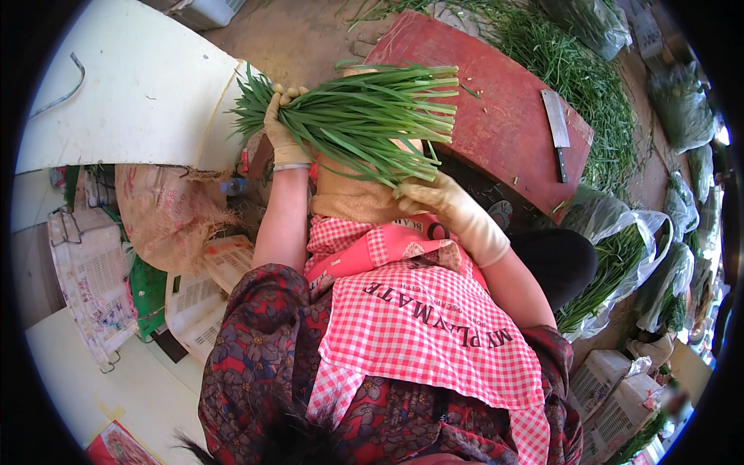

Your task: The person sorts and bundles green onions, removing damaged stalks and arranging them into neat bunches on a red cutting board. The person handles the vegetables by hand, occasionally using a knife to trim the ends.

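My left hand (pixel 285 131), in a cream rubber glove, grips a thick bunch of garlic chives (pixel 366 110) close to its leafy end. The bunch lies sideways above my lap, with pale cut stem ends to the right. A yellow-orange towel (pixel 354 195) covers my lap beneath it. My right hand (pixel 439 200), gloved too, has its fingers curled at the lower stems of the bunch; whether they pinch a stem is unclear. Beyond it stands a red board (pixel 465 75) with a cleaver (pixel 556 125) lying on its right part.
Loose chives (pixel 581 87) heap behind the board. At the right, an open plastic bag (pixel 628 261) holds more greens near my knee, and stacked crates (pixel 610 401) stand lower down. Left are a white panel (pixel 139 87), a woven sack (pixel 168 215) and a white plastic crate (pixel 96 279).
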Available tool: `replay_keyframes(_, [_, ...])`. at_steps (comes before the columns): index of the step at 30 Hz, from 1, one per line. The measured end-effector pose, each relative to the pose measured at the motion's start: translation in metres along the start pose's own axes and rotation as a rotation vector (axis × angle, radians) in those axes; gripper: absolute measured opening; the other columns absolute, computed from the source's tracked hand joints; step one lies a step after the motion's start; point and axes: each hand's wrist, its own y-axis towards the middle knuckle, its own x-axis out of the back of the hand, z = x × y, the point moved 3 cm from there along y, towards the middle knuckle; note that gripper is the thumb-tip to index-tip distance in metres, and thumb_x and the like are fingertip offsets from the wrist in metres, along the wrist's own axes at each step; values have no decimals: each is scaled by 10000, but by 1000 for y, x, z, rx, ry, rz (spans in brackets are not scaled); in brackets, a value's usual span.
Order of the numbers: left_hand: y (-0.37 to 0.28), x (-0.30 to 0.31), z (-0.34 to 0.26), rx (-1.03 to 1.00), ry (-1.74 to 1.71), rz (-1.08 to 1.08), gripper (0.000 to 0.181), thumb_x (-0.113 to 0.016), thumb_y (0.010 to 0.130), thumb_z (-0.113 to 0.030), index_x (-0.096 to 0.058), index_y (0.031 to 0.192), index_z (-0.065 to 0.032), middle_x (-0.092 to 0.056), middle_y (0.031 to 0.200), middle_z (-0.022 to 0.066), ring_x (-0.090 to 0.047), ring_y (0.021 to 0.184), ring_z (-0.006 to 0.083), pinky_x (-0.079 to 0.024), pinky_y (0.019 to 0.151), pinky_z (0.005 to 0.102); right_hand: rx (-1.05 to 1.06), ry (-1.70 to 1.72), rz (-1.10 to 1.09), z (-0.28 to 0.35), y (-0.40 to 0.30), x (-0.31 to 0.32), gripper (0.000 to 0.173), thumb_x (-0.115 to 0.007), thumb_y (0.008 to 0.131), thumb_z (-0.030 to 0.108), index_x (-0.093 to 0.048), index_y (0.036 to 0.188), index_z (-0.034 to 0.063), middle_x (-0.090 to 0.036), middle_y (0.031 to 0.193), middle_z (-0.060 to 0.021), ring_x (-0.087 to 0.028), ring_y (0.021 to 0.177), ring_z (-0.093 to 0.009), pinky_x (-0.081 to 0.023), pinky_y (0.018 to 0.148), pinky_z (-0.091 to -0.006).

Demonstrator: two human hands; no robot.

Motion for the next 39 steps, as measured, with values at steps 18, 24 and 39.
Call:
replay_keyframes(18, [-1, 8, -8, 74, 15, 39, 257, -597, 927, -205, -535, 691, -127, -678, 798, 56, -659, 907, 250, -526, 877, 414, 135, -405, -254, 23, -71, 59, 369, -626, 962, 199, -587, 1249, -29, -650, 1178, -111, -599, 1089, -165, -463, 960, -301])
replay_keyframes(24, [2, 0, 4, 122, -19, 77, 256, -594, 925, -208, -534, 690, -130, -679, 814, 52, -657, 911, 257, -519, 887, 423, 330, -114, -120, 31, -11, 22, 440, -565, 992, 277, -532, 1315, -19, -611, 1261, -148, -573, 1183, -224, -431, 1026, -349])
replay_keyframes(39, [-7, -3, 4, 100, -62, 59, 203, -590, 922, -211, -555, 738, -133, -657, 788, 33, -643, 920, 259, -515, 893, 426, -13, -336, 206, 11, -39, -4, 500, -534, 978, 477, -662, 1072, 3, -677, 850, -59, -613, 797, -124, -492, 760, -285])
